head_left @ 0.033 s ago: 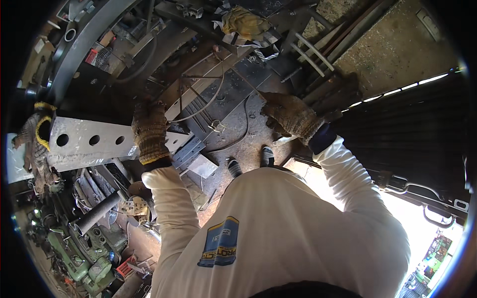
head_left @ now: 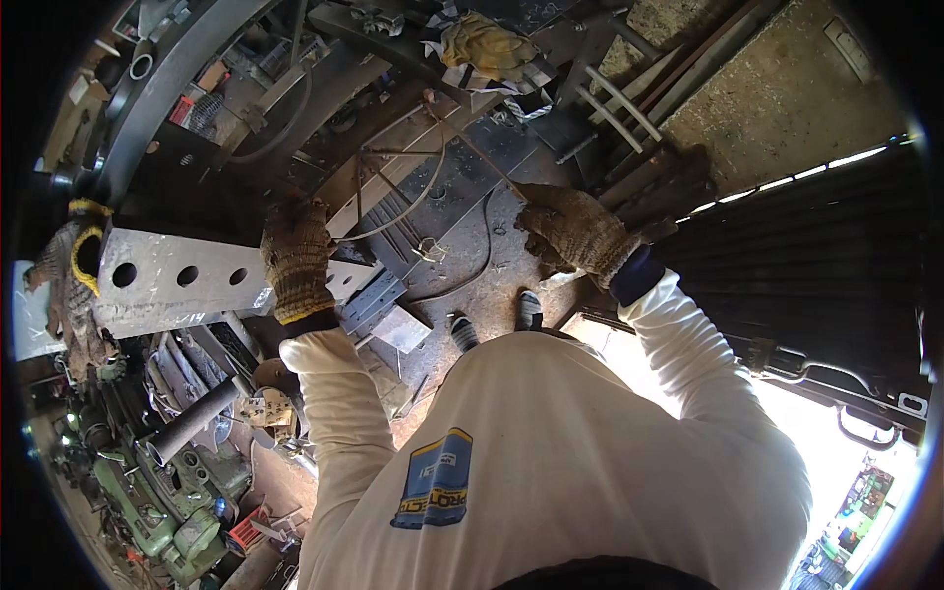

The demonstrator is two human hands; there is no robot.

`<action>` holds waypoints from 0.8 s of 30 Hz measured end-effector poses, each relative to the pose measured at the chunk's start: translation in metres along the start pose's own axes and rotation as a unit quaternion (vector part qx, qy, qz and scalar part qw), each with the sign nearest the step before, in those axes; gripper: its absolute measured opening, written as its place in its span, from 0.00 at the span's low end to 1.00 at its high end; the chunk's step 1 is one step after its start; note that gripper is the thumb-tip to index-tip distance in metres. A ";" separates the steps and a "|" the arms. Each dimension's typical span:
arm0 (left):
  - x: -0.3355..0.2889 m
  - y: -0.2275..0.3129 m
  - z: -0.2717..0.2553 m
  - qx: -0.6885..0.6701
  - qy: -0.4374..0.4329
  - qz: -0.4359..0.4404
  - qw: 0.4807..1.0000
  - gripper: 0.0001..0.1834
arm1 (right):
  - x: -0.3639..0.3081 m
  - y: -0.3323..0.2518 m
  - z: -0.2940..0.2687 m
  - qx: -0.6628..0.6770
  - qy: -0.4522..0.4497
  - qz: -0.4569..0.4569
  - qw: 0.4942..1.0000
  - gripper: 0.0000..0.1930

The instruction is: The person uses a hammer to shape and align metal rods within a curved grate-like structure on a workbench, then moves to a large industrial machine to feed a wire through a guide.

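My left hand [head_left: 298, 258], in a dirty brown knit glove with a yellow cuff edge, is curled above a grey steel beam [head_left: 211, 280] with round holes. Its fingertips are in shadow, so what they grip is hidden. A thin pale curved wire [head_left: 418, 208] runs up to the side of this glove; whether it is held there I cannot tell. My right hand [head_left: 575, 231], in a matching glove, is closed on the near end of a thin straight rod [head_left: 480, 149]. That rod slants up and left to the long beam [head_left: 393, 147] in the middle.
Another worn glove [head_left: 74, 285] hangs over the beam's left end. A green machine [head_left: 147, 501] stands lower left beside a grey pipe [head_left: 197, 423]. A dark cable [head_left: 472, 283] crosses the floor near my feet. At right is a dark corrugated wall [head_left: 816, 246]; yellowish cloth [head_left: 487, 47] lies far ahead.
Almost nothing differs. Both hands and the thin rod stay in practically the same place.
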State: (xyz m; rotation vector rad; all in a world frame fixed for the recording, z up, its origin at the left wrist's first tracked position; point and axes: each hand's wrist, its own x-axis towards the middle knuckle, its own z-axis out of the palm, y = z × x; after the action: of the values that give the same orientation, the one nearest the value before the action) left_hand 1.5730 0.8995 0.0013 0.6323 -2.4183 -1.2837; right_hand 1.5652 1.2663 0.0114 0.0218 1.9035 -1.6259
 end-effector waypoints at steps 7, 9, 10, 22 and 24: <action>-0.003 0.004 -0.002 -0.096 -0.042 -0.069 0.992 0.21 | -0.004 -0.017 0.003 -0.015 0.023 0.023 0.999 0.24; -0.002 0.003 -0.003 -0.076 -0.048 -0.053 0.994 0.21 | -0.002 -0.013 0.002 0.002 0.020 0.015 1.000 0.23; -0.002 0.003 -0.004 -0.076 -0.049 -0.053 0.994 0.21 | -0.001 -0.010 0.003 0.018 0.014 0.007 1.000 0.23; -0.001 -0.004 -0.002 -0.093 -0.059 -0.013 0.994 0.17 | 0.016 0.042 0.063 0.479 0.007 -0.082 0.874 0.23; 0.007 -0.014 -0.006 -0.041 -0.074 0.011 0.996 0.16 | 0.017 0.044 0.086 0.467 0.008 -0.065 0.882 0.23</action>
State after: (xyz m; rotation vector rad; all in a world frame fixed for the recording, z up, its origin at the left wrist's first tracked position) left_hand 1.5729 0.8851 -0.0067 0.5023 -2.4669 -1.4585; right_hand 1.6074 1.1932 -0.0390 0.3084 0.9696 -2.4832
